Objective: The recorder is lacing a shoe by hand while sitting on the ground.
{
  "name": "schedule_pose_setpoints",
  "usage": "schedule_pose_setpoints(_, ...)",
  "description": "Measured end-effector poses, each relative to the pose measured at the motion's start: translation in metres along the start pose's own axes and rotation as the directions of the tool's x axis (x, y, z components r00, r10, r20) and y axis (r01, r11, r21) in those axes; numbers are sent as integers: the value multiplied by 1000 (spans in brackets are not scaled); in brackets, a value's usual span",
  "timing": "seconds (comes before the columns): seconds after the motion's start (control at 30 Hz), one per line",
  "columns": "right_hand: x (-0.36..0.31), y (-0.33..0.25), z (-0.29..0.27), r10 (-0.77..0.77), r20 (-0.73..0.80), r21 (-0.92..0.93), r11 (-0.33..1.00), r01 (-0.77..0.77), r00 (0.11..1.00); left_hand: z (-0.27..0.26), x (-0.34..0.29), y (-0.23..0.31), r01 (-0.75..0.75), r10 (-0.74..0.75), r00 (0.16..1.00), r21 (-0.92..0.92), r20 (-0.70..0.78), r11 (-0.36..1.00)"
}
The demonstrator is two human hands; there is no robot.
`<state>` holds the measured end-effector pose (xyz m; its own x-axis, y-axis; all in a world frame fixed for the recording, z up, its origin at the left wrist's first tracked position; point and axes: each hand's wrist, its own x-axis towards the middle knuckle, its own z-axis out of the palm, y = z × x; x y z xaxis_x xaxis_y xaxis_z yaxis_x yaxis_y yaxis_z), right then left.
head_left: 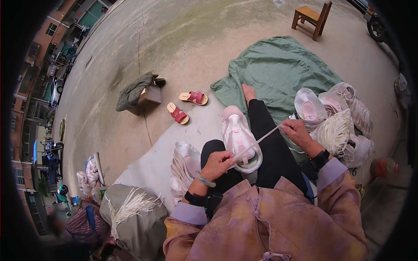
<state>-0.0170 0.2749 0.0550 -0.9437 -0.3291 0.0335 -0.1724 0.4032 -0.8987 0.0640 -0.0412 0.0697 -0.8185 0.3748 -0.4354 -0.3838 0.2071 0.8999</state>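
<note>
A pink and white sneaker (237, 130) rests toe outward between my thighs, its lower end near my lap. Over it a thin white shoelace (266, 135) is stretched taut on a slant. My left hand (217, 165) pinches the lace close to the shoe's opening. Farther right and higher, my right hand (297, 132) grips the other stretch of the lace between closed fingers. Whether the lace runs through any eyelets I cannot tell. Just left of my left thigh stands a stack of pale shoe pieces (185, 167).
More pink and white shoes (337, 128) are heaped at my right, beside a green cloth (278, 65). White laces (129, 212) lie on a grey-covered bundle at lower left. Red slippers (193, 98), a box with a jacket (150, 93) and a wooden chair (311, 17) stand beyond.
</note>
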Motion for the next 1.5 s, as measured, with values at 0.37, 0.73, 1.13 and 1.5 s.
schedule_pose_setpoints(0.37, 10, 34, 20, -58, 18, -763, 644, 51, 998, 14, 15, -2, -130, 171, 971, 231, -168, 964)
schedule_pose_setpoints(0.73, 38, -34, 77, -164, 399, 289, 956, 46, 902, 25, 45, 26, -333, 553, 811, 626, -191, 705)
schedule_pose_setpoints(1.13, 54, 5, 96, -47, 180, -72, 996, 61, 983, 0, 86, -7, -139, 541, 780, 756, -315, 640)
schedule_pose_setpoints(1.5, 51, 7, 103, -148, 134, -198, 965, 172, 980, 9, 90, -7, -109, 567, 758, 796, -321, 595)
